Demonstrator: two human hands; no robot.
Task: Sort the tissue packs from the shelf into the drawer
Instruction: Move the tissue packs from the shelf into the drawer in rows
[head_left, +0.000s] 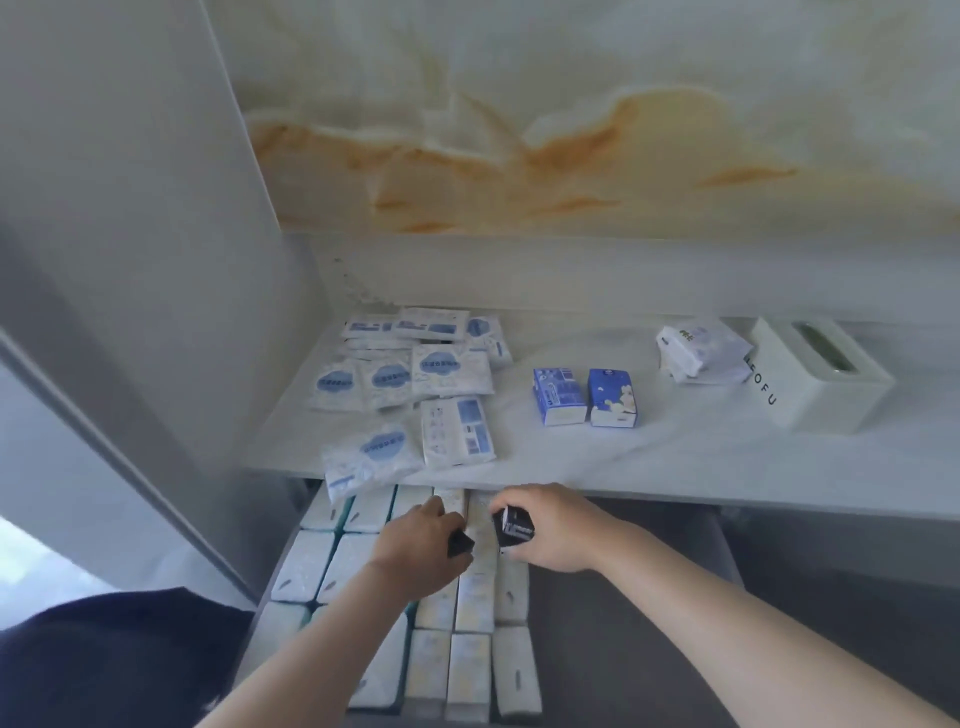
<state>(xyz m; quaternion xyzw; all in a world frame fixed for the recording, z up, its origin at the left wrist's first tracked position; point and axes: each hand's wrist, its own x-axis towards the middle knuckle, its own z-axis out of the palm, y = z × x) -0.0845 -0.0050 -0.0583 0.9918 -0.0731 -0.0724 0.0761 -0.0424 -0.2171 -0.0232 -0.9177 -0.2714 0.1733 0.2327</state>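
A pale marble-patterned back wall (597, 119), veined with amber and orange streaks, is seen filling the upper half of the view from 11 to 2 o'clock. A plain grey-white side panel (130, 208) is set at 9 to 10 o'clock, meeting the wall at a vertical corner. Below the wall a white upstand strip (623, 280) is fitted. Bright daylight is cast on a light floor patch (36, 556) at 8 o'clock. A dull grey surface (779, 608) is seen at 4 o'clock.

bare drawer floor (623, 634) right of packed rows (467, 670)
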